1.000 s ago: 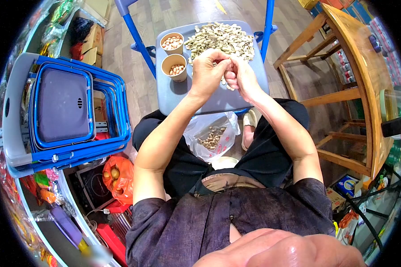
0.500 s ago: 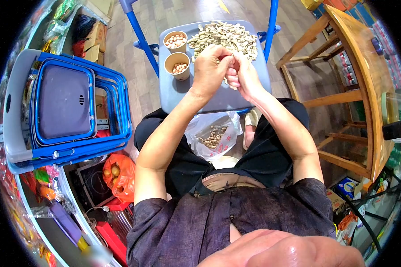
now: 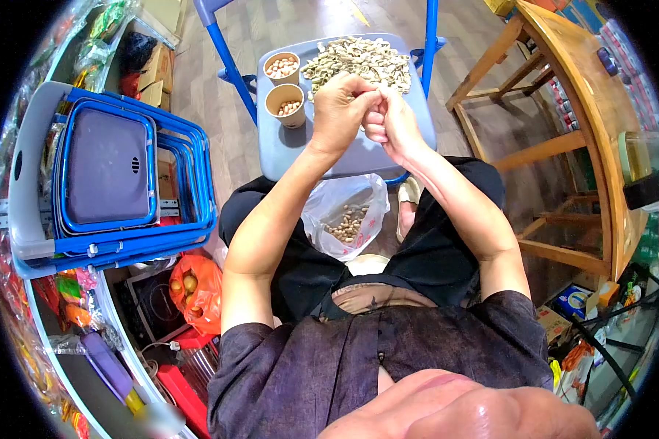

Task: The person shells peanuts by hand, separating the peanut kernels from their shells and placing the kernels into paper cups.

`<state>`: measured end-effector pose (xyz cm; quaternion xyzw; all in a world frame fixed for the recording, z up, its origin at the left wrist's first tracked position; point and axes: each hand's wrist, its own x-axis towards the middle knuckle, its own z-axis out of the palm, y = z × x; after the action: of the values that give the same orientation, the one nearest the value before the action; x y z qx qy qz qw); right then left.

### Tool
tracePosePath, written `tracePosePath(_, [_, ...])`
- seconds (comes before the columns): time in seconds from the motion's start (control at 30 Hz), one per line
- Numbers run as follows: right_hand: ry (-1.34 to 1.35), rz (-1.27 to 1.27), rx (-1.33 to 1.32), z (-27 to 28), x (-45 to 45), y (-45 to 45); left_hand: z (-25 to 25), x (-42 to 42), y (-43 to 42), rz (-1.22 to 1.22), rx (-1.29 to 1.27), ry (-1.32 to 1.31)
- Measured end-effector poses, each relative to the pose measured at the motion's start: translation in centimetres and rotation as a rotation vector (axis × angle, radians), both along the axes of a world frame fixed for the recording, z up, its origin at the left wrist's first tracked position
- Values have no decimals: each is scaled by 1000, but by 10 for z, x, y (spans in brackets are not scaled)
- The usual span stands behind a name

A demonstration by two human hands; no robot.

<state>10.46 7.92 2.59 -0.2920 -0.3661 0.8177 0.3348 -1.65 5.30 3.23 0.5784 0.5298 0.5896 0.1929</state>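
Above the grey chair seat [image 3: 344, 157], my left hand [image 3: 338, 115] and my right hand [image 3: 394, 124] meet fingertip to fingertip. Both are closed, pinching something too small and covered to make out. A heap of pale peanut shells [image 3: 362, 62] lies on the seat just beyond my fingers. Two paper cups stand at the seat's left side: the far cup [image 3: 281, 78] looks full of shelled peanuts, and the near cup [image 3: 294, 121] holds fewer. Between my legs, below the seat, a white plastic bag [image 3: 322, 212] holds unshelled peanuts [image 3: 346, 224].
Folded blue-framed chairs [image 3: 110, 168] lean at the left beside shelves of packaged goods. An orange bag [image 3: 198, 293] with round items sits below them. A wooden table [image 3: 600, 110] stands at the right, with boxes [image 3: 572, 301] on the floor near it.
My hands stay together in the same pinch, with only slight finger movement. The view has shifted slightly, so the seat and table appear a little further left than half a second ago.
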Motion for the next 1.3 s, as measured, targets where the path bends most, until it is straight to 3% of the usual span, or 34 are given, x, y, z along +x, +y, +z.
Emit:
tracePosePath(0.23, [85, -40, -152, -12, 3, -2, -18, 3, 4, -84, -55, -110])
tracePosePath(0.37, [126, -10, -153, -2, 2, 0, -13, -2, 1, -179, -161, -424])
tracePosePath(0.5, [207, 167, -182, -6, 8, 9, -17, -13, -1, -276, -289, -658])
tracePosePath(0.57, [285, 244, -260, -4, 8, 10, -21, -19, 0, -328, -375, -901])
tracePosePath(0.7, [387, 341, -275, -1, 12, 14, -10, -42, 1, -308, -255, -792])
tracePosePath(0.83, [333, 360, -219, -3, 11, 19, -5, -53, -1, -424, -335, -1007])
tracePosePath(0.97, [269, 319, -159, -4, 10, 25, -17, -51, 4, -437, -364, -943])
tracePosePath(1.03, [253, 317, -166, -5, 10, 24, -18, -49, 5, -504, -403, -1102])
tracePosePath(1.17, [213, 318, -229, -7, 9, 22, -19, -61, 7, -467, -376, -1151])
tracePosePath(1.2, [213, 325, -241, -7, 9, 21, -9, -60, 5, -343, -368, -1168])
tracePosePath(1.23, [213, 330, -242, -7, 9, 21, -5, -66, 2, -397, -332, -1130])
tracePosePath(1.3, [195, 318, -241, -6, 10, 20, -1, -78, -1, -254, -291, -996])
